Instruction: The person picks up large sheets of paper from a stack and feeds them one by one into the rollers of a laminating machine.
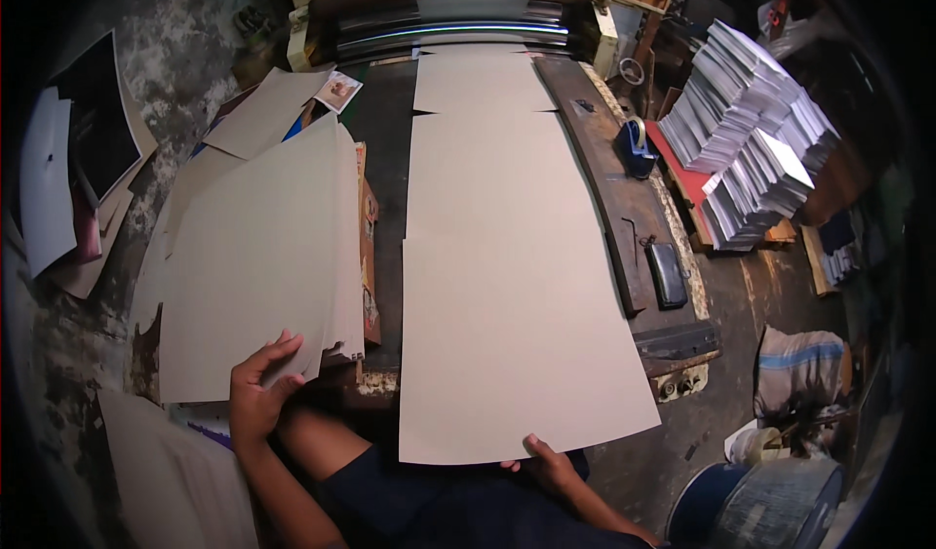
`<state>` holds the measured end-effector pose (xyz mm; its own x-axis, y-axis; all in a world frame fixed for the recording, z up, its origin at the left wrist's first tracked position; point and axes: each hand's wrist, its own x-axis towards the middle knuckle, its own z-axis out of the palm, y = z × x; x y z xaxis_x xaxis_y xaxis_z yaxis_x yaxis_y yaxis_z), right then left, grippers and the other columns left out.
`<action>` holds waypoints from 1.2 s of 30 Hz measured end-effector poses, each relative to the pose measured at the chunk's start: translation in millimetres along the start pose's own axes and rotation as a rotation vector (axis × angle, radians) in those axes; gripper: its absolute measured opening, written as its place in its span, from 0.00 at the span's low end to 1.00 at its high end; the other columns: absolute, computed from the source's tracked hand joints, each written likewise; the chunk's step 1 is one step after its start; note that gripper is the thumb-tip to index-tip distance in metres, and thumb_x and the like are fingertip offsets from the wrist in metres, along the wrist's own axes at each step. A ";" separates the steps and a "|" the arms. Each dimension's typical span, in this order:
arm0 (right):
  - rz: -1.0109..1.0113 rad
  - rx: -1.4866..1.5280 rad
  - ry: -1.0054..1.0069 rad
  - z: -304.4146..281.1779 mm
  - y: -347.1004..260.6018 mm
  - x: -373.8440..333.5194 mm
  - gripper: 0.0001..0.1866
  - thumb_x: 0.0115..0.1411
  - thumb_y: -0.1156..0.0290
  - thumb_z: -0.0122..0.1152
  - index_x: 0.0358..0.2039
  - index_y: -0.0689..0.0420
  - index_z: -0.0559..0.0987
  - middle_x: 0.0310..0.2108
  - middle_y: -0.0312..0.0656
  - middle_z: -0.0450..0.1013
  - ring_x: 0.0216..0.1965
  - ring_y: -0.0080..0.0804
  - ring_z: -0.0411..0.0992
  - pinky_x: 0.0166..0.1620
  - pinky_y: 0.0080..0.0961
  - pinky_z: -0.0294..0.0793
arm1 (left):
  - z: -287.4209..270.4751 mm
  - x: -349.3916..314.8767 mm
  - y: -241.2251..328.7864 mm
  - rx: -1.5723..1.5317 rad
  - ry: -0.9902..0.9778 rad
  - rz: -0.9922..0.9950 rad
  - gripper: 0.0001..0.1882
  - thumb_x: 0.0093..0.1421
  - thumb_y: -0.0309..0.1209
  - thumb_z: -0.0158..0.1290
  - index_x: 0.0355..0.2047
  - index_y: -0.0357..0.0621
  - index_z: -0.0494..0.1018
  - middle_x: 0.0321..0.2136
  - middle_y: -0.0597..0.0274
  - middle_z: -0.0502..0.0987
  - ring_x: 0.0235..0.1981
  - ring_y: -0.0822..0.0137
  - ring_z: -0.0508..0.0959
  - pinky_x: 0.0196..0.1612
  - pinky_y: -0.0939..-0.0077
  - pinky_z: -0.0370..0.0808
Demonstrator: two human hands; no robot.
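Note:
My right hand (pixel 549 467) pinches the near edge of a large beige cardboard sheet (pixel 517 344), thumb on top and fingers beneath. That sheet lies along the machine bed, its far end against other beige sheets (pixel 483 86) that run up to the rollers (pixel 453 34). At the left, my left hand (pixel 263 383) is closed on the near right corner of the top sheet of a cardboard stack (pixel 249 256). The corner curls up between thumb and fingers. How many sheets it grips I cannot tell.
A long metal guide bar (pixel 595 198) flanks the sheets on the right. Beyond it sit a tape dispenser (pixel 639 147), a hex key (pixel 631 229) and a black case (pixel 667 276). Tall paper stacks (pixel 726 96) stand at the far right, a blue drum (pixel 751 505) at the near right.

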<state>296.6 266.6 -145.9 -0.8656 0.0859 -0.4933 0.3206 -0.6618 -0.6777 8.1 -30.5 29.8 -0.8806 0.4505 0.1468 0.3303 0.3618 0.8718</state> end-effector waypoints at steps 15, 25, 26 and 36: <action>-0.127 0.213 0.209 8.5 -23.2 64.4 0.24 0.66 0.53 0.50 0.45 0.66 0.71 0.36 0.51 0.75 0.34 0.40 0.74 0.40 0.35 0.72 | 15.6 10.6 9.7 -0.437 0.749 -0.093 0.22 0.68 0.42 0.47 0.36 0.30 0.76 0.33 0.59 0.78 0.36 0.70 0.74 0.46 0.76 0.69; -0.280 0.266 0.246 15.3 -15.5 84.8 0.26 0.68 0.53 0.44 0.59 0.55 0.61 0.42 0.51 0.75 0.31 0.36 0.74 0.43 0.38 0.75 | 39.6 -8.2 28.7 0.153 0.503 0.314 0.20 0.67 0.36 0.44 0.20 0.38 0.67 0.14 0.62 0.68 0.19 0.59 0.70 0.57 0.53 0.67; -0.303 0.242 0.248 16.8 -18.0 81.2 0.29 0.68 0.52 0.43 0.63 0.53 0.56 0.47 0.50 0.74 0.33 0.35 0.74 0.44 0.39 0.75 | 41.9 -11.1 40.8 0.155 0.369 0.333 0.19 0.65 0.36 0.45 0.21 0.37 0.71 0.20 0.59 0.75 0.24 0.61 0.75 0.59 0.53 0.64; -0.419 0.273 -0.231 23.3 -74.4 45.9 0.40 0.62 0.45 0.51 0.66 0.59 0.56 0.56 0.49 0.68 0.49 0.38 0.72 0.51 0.39 0.73 | 61.5 -25.9 75.4 0.060 -0.253 0.549 0.11 0.57 0.33 0.50 0.20 0.50 0.78 0.23 0.72 0.83 0.37 0.65 0.84 0.65 0.45 0.54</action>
<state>224.1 302.5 -105.5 -0.9694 0.2383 -0.0589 -0.1543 -0.7780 -0.6090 76.7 35.4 63.0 -0.4702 0.7620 0.4453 0.7385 0.0635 0.6713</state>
